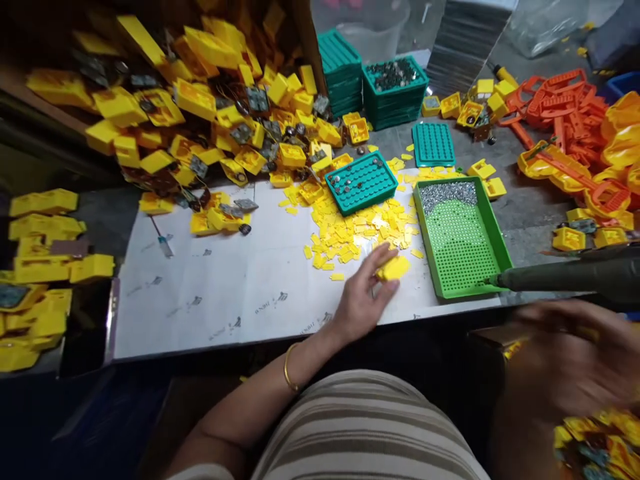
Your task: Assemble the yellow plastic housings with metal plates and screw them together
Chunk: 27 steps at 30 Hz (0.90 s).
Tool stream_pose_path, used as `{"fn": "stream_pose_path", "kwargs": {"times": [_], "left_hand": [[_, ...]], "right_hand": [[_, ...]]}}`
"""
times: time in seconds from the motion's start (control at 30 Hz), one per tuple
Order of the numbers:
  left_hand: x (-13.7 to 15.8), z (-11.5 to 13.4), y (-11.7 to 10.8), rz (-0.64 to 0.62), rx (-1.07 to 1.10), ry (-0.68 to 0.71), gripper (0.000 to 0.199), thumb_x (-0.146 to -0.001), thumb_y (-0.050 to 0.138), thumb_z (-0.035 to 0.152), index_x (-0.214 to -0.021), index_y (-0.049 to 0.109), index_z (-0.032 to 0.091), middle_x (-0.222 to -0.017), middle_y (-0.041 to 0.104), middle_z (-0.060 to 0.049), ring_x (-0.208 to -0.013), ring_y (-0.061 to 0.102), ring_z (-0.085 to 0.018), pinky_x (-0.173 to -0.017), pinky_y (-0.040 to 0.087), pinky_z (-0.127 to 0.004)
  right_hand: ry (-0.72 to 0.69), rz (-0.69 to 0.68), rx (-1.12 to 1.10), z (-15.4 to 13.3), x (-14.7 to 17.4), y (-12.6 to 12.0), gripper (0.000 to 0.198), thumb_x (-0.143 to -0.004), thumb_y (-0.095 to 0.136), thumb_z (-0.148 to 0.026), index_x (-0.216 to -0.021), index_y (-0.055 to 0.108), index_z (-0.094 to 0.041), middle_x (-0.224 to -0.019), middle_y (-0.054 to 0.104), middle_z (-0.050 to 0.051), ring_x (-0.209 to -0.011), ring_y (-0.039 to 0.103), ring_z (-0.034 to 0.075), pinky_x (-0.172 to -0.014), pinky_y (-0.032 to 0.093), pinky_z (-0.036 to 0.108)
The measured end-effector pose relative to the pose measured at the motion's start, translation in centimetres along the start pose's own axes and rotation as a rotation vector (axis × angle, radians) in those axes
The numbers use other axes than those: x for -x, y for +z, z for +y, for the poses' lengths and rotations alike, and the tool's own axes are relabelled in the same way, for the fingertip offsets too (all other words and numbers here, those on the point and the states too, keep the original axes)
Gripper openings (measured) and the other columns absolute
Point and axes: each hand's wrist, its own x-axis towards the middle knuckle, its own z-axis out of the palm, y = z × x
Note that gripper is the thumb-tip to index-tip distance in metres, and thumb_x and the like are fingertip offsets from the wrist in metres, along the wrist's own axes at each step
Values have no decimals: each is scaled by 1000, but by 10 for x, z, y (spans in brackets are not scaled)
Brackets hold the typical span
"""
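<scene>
My left hand (363, 293) is closed on a small yellow plastic casing (394, 268), thumb on the near side and fingers on the far side, just above the white sheet. My right hand (575, 353) is smeared by motion at the right, off the table's front edge; its fingers cannot be made out. Close beyond it lies a dark powered screwdriver (560, 277), its bit over a green perforated tray (440, 288). Small silver screws (450, 193) fill the tray's far end. Flat yellow plastic pieces (345, 237) are scattered beyond my left hand.
A large heap of yellow casings (200, 113) with wired parts rises at the back left. Teal trays (363, 183) with small round parts stand behind the flat pieces. Orange parts (570, 113) pile up at the right. A screwdriver (163, 240) lies on the white sheet (210, 300).
</scene>
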Motion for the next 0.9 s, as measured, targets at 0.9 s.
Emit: {"fn": "stream_pose_path", "kwargs": {"times": [0.9], "left_hand": [[6,11,-71,74,-56,160,33,-64,84,21,-92,66,22,-109,72,-10,-115,62,-25,-110,38,-44]], "right_hand": [[-431,-52,-16,1,-63,101,40,-82,58,-5,-113,61,-31,-111,63,7,-104,63,23,-86,57,42]]}}
